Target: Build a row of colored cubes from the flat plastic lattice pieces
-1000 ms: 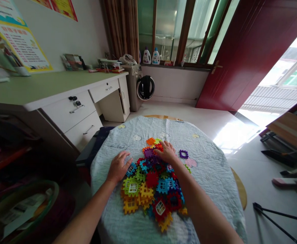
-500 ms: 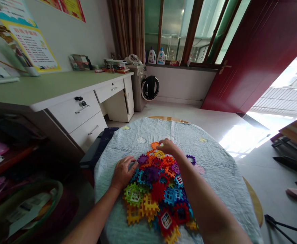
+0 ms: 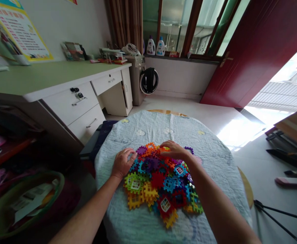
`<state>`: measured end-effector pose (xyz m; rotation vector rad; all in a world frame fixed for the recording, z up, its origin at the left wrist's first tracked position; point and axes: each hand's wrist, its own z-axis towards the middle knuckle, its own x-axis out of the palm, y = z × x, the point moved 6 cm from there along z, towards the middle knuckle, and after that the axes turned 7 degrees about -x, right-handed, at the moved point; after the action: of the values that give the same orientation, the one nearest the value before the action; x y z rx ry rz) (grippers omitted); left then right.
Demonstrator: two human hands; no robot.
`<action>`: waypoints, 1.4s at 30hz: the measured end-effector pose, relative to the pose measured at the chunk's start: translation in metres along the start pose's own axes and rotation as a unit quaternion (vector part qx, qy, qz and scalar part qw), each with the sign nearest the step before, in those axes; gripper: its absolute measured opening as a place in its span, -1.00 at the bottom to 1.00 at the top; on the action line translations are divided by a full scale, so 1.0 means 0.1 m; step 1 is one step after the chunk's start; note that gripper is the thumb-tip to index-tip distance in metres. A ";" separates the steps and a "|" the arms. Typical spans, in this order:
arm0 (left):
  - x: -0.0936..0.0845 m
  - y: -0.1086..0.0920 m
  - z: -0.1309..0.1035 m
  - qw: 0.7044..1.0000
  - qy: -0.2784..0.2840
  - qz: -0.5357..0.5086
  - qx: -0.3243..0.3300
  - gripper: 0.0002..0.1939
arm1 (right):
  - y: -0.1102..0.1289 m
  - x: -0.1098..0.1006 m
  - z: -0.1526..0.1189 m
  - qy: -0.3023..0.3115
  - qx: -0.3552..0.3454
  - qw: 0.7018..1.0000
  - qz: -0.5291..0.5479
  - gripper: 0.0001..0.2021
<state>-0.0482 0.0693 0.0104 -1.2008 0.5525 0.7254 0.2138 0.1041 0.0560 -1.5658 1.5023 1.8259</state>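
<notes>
A heap of colourful notched plastic building tiles (image 3: 158,180) lies on a cloth-covered round table. At the heap's left edge rests my left hand (image 3: 123,162), its thumb apart from its fingers, beside a purple tile (image 3: 141,150) and blue ones. My right hand (image 3: 174,150) reaches over the far side of the heap with fingers stretched out, and it covers some orange and yellow tiles. No tile shows in either hand. A lime-green tile with a white window grid (image 3: 134,183) and a red one with a white grid (image 3: 165,204) lie nearer to me.
The pale blue tablecloth (image 3: 209,162) covers the round table. A green-topped desk (image 3: 49,76) stands on the left, a washing machine (image 3: 137,81) behind. A basket (image 3: 59,189) is at lower left, a red door (image 3: 237,54) at right, and black stand legs (image 3: 278,211) at lower right.
My right hand has drawn back a little from the far tip of the heap onto the tiles. The farthest orange tile has come closer to the heap. My left hand stays at its edge.
</notes>
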 end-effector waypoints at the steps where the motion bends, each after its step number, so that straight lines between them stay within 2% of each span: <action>1: 0.00 0.00 0.00 1.000 0.000 0.002 0.002 -0.61 | 0.02 -0.03 -0.12 -0.020 0.003 1.000 -0.002 -0.53; 4: 0.01 0.01 0.00 1.000 0.001 0.011 0.006 -0.60 | 0.19 0.01 -0.43 -0.090 0.022 0.995 -0.035 -0.33; 8: 0.01 0.00 0.00 1.000 -0.001 0.020 0.006 -0.60 | 0.57 0.42 -0.58 -0.063 -0.045 0.996 -0.041 0.11; 10: 0.00 -0.01 -0.01 1.000 -0.006 0.022 0.004 -0.60 | 0.66 0.56 -0.58 -0.063 -0.062 0.995 -0.047 0.08; 12: 0.00 -0.01 -0.01 1.000 -0.011 0.021 0.005 -0.60 | 0.65 0.57 -0.56 -0.088 -0.056 0.993 -0.050 -0.08; 15: 0.01 0.00 -0.01 1.000 -0.013 0.019 0.007 -0.61 | 0.55 0.48 -0.55 -0.126 -0.045 0.991 -0.026 -0.33; 19: 0.02 0.03 0.00 1.000 -0.015 0.015 0.008 -0.62 | 0.36 0.31 -0.65 -0.171 -0.046 0.983 0.043 -0.48; 21: 0.03 0.04 0.00 1.000 -0.015 0.014 0.007 -0.61 | 0.21 0.19 -0.80 -0.209 -0.024 0.975 0.072 -0.51; 24: 0.03 0.06 0.00 1.000 -0.013 0.014 0.007 -0.60 | -0.10 0.03 -1.15 -0.268 0.051 0.959 0.079 -0.53; 27: 0.03 0.06 0.01 1.000 -0.009 0.015 0.014 -0.60 | -0.42 0.03 -1.63 -0.283 0.142 0.947 0.061 -0.42; 30: 0.03 0.06 0.01 1.000 -0.011 0.016 0.020 -0.60 | -0.56 0.28 -2.05 -0.254 0.201 0.945 0.046 -0.11; 32: 0.03 0.05 0.01 1.000 -0.010 0.015 0.021 -0.60 | -0.48 0.54 -2.20 -0.230 0.194 0.953 0.035 0.09; 35: 0.02 0.04 0.01 1.000 -0.008 0.016 0.021 -0.59 | -0.15 0.90 -2.21 -0.208 0.149 0.967 -0.011 0.28; 38: 0.02 0.03 0.00 1.000 -0.009 0.016 0.020 -0.60 | 0.22 1.16 -2.04 -0.174 0.103 0.979 -0.034 0.35; 42: 0.03 0.05 0.00 1.000 -0.008 0.017 0.014 -0.60 | 0.52 1.26 -1.70 -0.124 0.072 0.989 -0.046 0.37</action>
<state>-0.0501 0.0707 0.0046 -1.1602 0.5694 0.7543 0.2197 -0.1065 -0.0010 -1.2676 1.3907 1.7449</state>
